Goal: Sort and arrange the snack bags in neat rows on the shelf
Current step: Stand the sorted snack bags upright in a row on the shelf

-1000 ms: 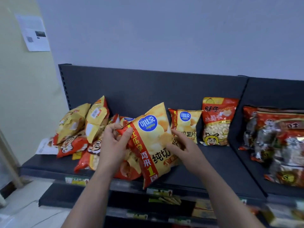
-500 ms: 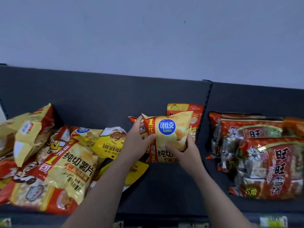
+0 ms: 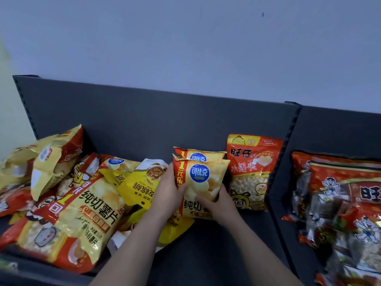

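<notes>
Both hands on one small yellow Copico chip bag [image 3: 203, 182], upright, mid-shelf. Left hand [image 3: 168, 190] wraps its left edge, thumb on the front; right hand [image 3: 219, 201] grips the lower right corner. Held face-out and square, likely to stand it right in front of the matching Copico bag [image 3: 199, 156] behind, building a row just beside the red Wangzai bun bag [image 3: 254, 168]. Dark shelf [image 3: 195, 244], this bay: loose heap of chip bags [image 3: 78, 205] at left, tilted, overlapping, unsorted. Next bay to the right: red rice cracker packs [image 3: 346, 195], standing one in front of another
</notes>
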`<action>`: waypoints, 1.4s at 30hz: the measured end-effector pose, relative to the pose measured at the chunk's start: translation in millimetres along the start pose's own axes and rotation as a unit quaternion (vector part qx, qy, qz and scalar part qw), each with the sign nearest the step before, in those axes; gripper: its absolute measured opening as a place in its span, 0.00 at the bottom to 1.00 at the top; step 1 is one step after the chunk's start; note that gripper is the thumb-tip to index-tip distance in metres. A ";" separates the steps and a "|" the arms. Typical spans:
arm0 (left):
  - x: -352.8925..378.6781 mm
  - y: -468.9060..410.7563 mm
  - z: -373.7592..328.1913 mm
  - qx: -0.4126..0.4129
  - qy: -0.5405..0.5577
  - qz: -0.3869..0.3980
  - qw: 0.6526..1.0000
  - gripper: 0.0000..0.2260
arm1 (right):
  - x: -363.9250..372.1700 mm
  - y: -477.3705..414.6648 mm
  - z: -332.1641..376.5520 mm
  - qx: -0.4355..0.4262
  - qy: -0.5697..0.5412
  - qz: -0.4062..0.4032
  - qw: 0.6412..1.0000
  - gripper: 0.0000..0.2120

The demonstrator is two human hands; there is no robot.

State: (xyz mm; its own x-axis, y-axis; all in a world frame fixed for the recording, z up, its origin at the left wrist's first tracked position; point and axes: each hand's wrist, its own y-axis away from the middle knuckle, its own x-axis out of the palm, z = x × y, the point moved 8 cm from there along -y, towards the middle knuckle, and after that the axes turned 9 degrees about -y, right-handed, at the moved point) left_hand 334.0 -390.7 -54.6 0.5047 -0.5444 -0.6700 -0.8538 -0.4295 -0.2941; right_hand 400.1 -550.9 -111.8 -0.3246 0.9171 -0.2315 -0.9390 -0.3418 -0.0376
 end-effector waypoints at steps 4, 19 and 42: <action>2.0 5.6 1.6 -0.015 -0.023 0.004 1.000 0.25 | -5.8 7.5 4.0 -0.032 0.037 -0.016 0.999 0.32; -89.3 51.5 8.2 -0.016 -0.242 -0.086 0.966 0.25 | 31.3 56.1 112.0 -0.256 0.265 -0.059 0.928 0.28; -225.0 107.0 262.2 -0.245 -0.262 -0.015 0.933 0.14 | 286.1 82.7 119.1 -0.283 0.343 0.120 0.887 0.40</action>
State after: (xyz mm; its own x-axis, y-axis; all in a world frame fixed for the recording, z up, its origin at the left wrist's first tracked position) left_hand 95.6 -125.2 -114.0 0.2861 -0.1542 -0.9457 -0.6147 -0.7866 -0.0577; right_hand 216.1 -292.3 -65.4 -0.1792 0.5289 -0.8296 -0.5819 -0.7369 -0.3441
